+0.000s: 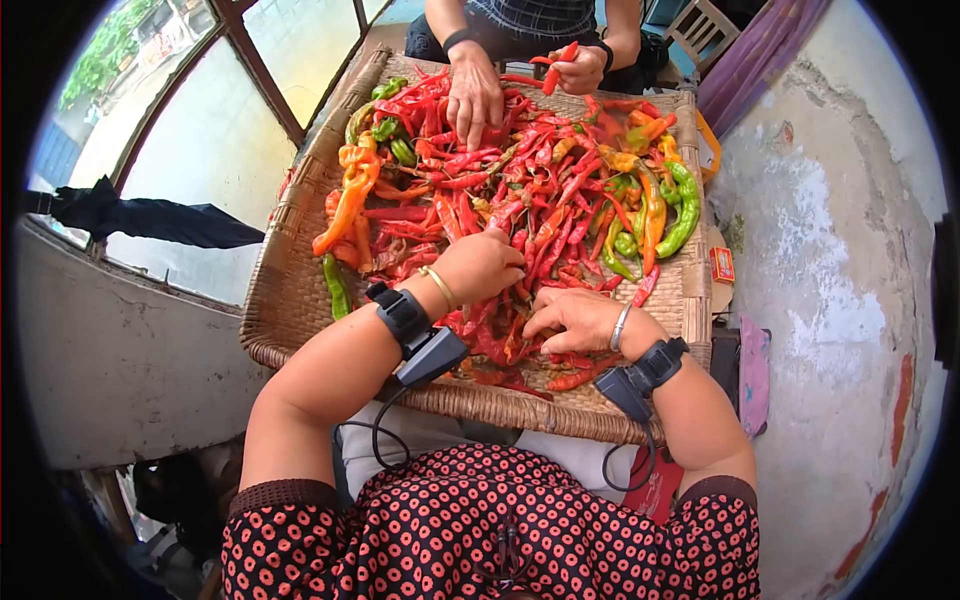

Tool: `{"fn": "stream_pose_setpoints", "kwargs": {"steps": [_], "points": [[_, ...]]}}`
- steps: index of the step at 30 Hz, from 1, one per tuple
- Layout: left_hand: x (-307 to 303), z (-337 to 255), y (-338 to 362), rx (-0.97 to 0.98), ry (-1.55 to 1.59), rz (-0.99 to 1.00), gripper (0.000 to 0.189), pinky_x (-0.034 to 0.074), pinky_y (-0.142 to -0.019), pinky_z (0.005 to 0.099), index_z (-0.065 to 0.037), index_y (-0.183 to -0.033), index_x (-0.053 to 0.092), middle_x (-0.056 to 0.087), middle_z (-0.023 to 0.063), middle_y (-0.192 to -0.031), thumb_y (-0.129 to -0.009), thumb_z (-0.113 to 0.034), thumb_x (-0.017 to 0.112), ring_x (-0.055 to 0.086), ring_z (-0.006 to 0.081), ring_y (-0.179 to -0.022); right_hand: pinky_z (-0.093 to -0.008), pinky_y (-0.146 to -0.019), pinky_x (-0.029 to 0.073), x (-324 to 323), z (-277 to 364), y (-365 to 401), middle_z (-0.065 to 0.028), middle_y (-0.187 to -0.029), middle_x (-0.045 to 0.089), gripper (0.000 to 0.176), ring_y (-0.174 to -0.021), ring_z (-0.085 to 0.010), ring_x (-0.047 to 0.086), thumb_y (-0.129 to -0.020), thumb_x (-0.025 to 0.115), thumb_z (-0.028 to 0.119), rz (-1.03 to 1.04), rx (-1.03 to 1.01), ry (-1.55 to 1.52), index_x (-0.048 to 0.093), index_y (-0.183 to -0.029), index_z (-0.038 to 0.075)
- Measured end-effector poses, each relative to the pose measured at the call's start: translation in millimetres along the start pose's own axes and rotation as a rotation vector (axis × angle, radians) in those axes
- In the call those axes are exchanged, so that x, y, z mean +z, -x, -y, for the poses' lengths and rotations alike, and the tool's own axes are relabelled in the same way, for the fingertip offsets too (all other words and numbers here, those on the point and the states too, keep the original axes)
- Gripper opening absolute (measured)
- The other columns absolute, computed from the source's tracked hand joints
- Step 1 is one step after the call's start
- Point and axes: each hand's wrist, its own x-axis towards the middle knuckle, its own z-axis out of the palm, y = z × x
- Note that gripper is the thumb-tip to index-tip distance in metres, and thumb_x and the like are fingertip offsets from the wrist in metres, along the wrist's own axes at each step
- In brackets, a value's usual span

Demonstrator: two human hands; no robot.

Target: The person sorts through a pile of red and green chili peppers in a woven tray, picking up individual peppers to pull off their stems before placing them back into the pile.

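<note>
A large woven basket tray (pixel 290 290) holds a heap of red peppers (pixel 550 225). My left hand (pixel 478 266) is over the middle of the heap, fingers curled, with a red pepper (pixel 506 214) at its fingertips. Just to its right and nearer to me, my right hand (pixel 580 318) rests on the peppers with its fingers bent and apart; nothing shows in its grasp. Orange peppers (pixel 350 200) and a green pepper (pixel 336 287) lie along the left side. More green peppers (pixel 684 212) lie at the right.
Across the tray, another person's hand (pixel 475 100) touches the heap and their other hand (pixel 578 72) holds red peppers. A folded dark umbrella (pixel 170 219) is at the left by the windows. A worn wall (pixel 830 240) stands at the right, near a small red box (pixel 722 265).
</note>
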Motion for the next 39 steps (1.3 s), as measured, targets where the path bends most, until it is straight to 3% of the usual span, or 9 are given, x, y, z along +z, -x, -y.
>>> {"fn": "stream_pose_setpoints", "kwargs": {"steps": [5,8,11,18,24,27,31,34,39], "points": [[-1.7,2.2,-2.6,0.048,0.005,0.035,0.021,0.045,-0.068,0.0361,-0.007,-0.083,0.064,0.058,0.0129,-0.075,-0.072,-0.023,0.058,0.057,0.0276,-0.072,-0.034,-0.076,0.042,2.4,-6.4,-3.1,-0.0124,-0.084,0.052,0.032,-0.084,-0.0275,0.052,-0.065,0.063,0.023,-0.031,0.046,0.001,0.062,-0.094,0.008],[-17.7,5.6,-2.4,-0.261,0.527,0.017,0.017,0.044,-0.05,0.0254,-0.002,-0.084,0.064,0.058,0.0044,-0.059,-0.079,-0.018,0.058,0.053,0.0117,-0.051,-0.0338,-0.074,0.043,-0.1,-10.8,-3.4,-0.0134,-0.084,0.056,0.035,-0.082,-0.0285,0.055,-0.066,0.062,0.022,-0.002,0.125,-0.023,0.061,-0.096,0.005],[-49.9,-10.2,-0.8,-0.439,0.836,-0.149,0.017,0.037,-0.045,0.017,-0.003,-0.087,0.063,0.051,-0.0051,-0.062,-0.082,-0.018,0.055,0.043,0.0019,-0.049,-0.0339,-0.073,0.044,-1.7,-7.8,-2.4,-0.0136,-0.086,0.059,0.033,-0.082,-0.0282,0.056,-0.066,0.062,0.022,-0.034,0.074,-0.052,0.062,-0.095,0.005],[-67.1,-13.6,11.0,-0.175,1.131,0.124,0.02,0.032,-0.044,0.0177,-0.002,-0.092,0.063,0.06,0.0012,-0.086,-0.08,-0.016,0.059,0.039,0.0021,-0.05,-0.0339,-0.07,0.044,7.5,-19.5,-4.8,-0.0125,-0.08,0.062,0.025,-0.078,-0.0261,0.058,-0.067,0.061,0.023,-0.029,0.069,-0.028,0.065,-0.086,0.008],[-68.1,-12.7,14.2,-0.103,1.409,0.172,0.024,0.035,-0.045,0.0173,-0.005,-0.101,0.06,0.055,-0.0022,-0.065,-0.08,-0.016,0.058,0.042,0.0037,-0.049,-0.0339,-0.065,0.045,-3.8,-14.3,0.8,-0.011,-0.066,0.061,0.02,-0.067,-0.0247,0.059,-0.067,0.061,0.027,-0.188,0.293,-0.033,0.066,-0.075,0.009],[-73.0,-3.4,8.0,-0.148,1.381,-0.274,0.023,0.037,-0.048,0.0178,-0.004,-0.102,0.059,0.053,-0.0027,-0.06,-0.081,-0.015,0.055,0.045,0.0041,-0.052,-0.0344,-0.064,0.045,-5.0,-14.7,2.1,-0.0122,-0.069,0.061,0.022,-0.067,-0.0256,0.059,-0.067,0.061,0.028,-0.224,0.267,-0.065,0.066,-0.076,0.008],[-70.7,2.1,-2.0,-0.285,1.301,-0.733,0.037,0.038,-0.053,0.018,-0.002,-0.116,0.048,0.052,-0.0023,-0.081,-0.082,-0.014,0.055,0.046,0.0051,-0.058,-0.0348,-0.064,0.045,0.5,-18.2,-2.5,-0.0133,-0.068,0.06,0.027,-0.067,-0.027,0.058,-0.068,0.061,0.032,-0.198,0.275,0.005,0.065,-0.075,0.006],[-52.7,2.9,-1.1,-0.299,0.939,-0.344,0.035,0.044,-0.06,0.0198,-0.004,-0.114,0.05,0.055,0.0003,-0.1,-0.081,-0.014,0.057,0.051,0.0053,-0.066,-0.034,-0.061,0.045,2.9,-17.8,-5.8,-0.0131,-0.065,0.06,0.03,-0.064,-0.026,0.058,-0.069,0.06,0.033,-0.185,0.356,-0.123,0.064,-0.073,0.004],[-20.3,-15.0,-0.3,-0.064,0.342,0.092,0.033,0.047,-0.07,0.0272,-0.001,-0.102,0.056,0.062,0.0105,-0.086,-0.074,-0.017,0.062,0.059,0.0157,-0.077,-0.0309,-0.053,0.045,12.6,-28.8,-7.8,-0.0103,-0.059,0.059,0.028,-0.054,-0.0185,0.057,-0.07,0.06,0.03,-0.296,0.454,-0.407,0.062,-0.07,0.002]]}}
